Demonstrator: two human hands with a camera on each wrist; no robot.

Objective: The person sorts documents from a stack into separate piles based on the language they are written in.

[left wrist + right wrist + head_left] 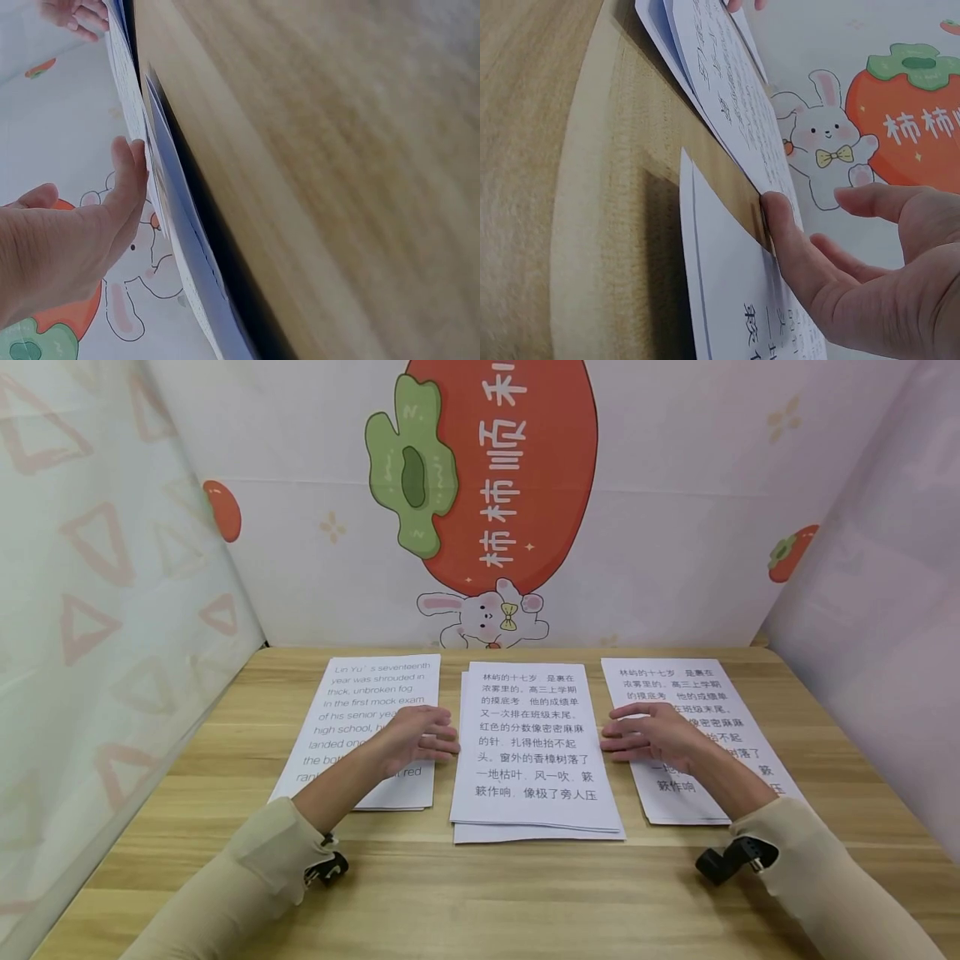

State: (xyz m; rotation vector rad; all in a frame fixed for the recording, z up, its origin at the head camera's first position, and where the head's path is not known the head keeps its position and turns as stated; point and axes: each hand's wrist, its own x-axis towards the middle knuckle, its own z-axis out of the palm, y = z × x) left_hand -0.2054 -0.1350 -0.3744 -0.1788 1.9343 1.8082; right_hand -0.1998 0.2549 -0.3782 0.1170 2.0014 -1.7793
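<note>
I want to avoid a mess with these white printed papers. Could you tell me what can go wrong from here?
The middle white paper stack with black Chinese print has a white lower sheet jutting out, so a push might spread it. The right-hand white paper stack shows matching black Chinese print, so the two could get mixed up.

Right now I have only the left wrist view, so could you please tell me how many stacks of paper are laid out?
Observer: Three, side by side: a left stack, a middle stack and a right stack.
Operator: Thank you; what language is printed on the left one?
Observer: English, in the head view.
Operator: And would you say its text is fully readable there?
Observer: No, the left hand hides part of several lines.
</note>
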